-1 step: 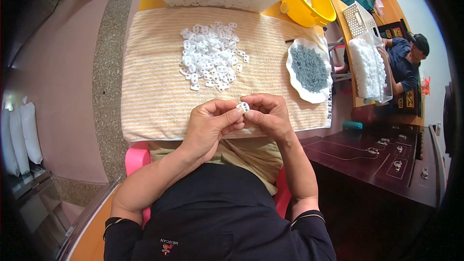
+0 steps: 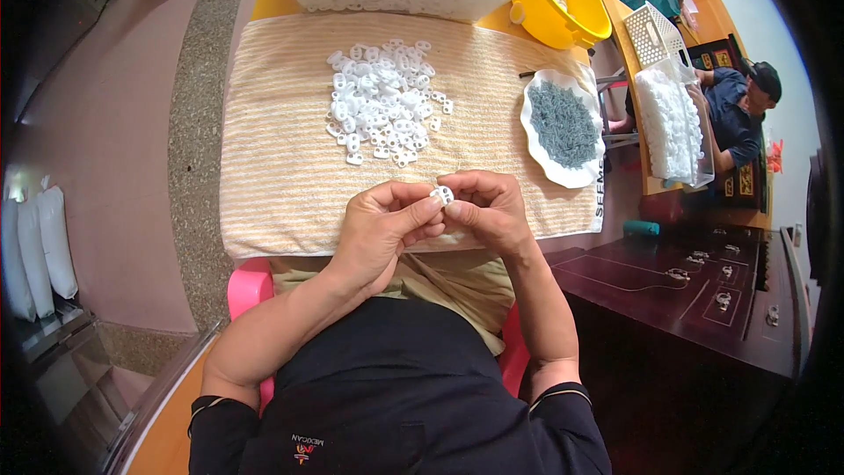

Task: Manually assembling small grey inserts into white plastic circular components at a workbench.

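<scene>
Between my two hands is a small white plastic piece with holes (image 2: 445, 195), held just above the near edge of a striped towel. My left hand (image 2: 384, 224) pinches it from the left with thumb and fingers. From the other side my right hand (image 2: 493, 212) grips it too, thumb against the piece. Ahead of my hands lies a loose pile of similar white two-holed plastic pieces (image 2: 384, 97). To the right, a white wavy-edged plate (image 2: 534, 144) holds a heap of tiny grey spring-like parts (image 2: 563, 126). Whether such a part sits in my fingers is hidden.
The striped towel (image 2: 281, 141) covers the table. Beyond it stand a clear bin (image 2: 396, 2) full of white pieces and a yellow basin (image 2: 593, 22). At right, a person (image 2: 737, 110) sits by another white-filled container (image 2: 670, 123). A dark wooden surface (image 2: 633, 277) lies nearer.
</scene>
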{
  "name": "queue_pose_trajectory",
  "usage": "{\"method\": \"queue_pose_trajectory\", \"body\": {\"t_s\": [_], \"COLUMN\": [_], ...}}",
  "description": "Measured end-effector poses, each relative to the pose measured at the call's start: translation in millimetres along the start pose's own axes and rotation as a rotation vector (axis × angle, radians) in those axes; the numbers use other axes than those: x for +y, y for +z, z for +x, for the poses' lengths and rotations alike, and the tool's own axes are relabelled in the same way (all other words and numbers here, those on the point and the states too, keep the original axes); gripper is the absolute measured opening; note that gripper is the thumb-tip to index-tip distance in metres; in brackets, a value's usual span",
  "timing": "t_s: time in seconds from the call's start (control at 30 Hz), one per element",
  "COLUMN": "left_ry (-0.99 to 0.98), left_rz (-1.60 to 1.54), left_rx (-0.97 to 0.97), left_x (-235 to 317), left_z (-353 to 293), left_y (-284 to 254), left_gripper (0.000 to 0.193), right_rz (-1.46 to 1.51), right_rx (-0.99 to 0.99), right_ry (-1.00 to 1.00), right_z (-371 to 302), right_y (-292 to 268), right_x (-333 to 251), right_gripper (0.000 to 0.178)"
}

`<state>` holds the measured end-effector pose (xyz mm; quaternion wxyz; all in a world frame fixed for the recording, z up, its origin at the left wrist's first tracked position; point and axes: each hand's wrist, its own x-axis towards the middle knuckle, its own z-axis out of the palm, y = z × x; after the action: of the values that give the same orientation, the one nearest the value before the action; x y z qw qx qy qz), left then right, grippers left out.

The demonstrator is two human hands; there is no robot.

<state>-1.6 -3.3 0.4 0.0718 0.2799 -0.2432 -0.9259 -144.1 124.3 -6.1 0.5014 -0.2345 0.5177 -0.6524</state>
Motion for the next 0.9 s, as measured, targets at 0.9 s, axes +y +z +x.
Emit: {"method": "queue_pose_trajectory", "body": {"t_s": [0.9], "left_ry": [-0.017], "left_rz": [-0.053], "left_rx": [-0.240], "left_x": [0], "left_z": [4], "left_y": [-5], "left_gripper": [0.009], "right_rz": [-0.028], "right_rx": [-0.019], "right_ry": [-0.158], "right_z": [-1], "right_y": [16], "right_x": [-10], "right_gripper": [0.028]}}
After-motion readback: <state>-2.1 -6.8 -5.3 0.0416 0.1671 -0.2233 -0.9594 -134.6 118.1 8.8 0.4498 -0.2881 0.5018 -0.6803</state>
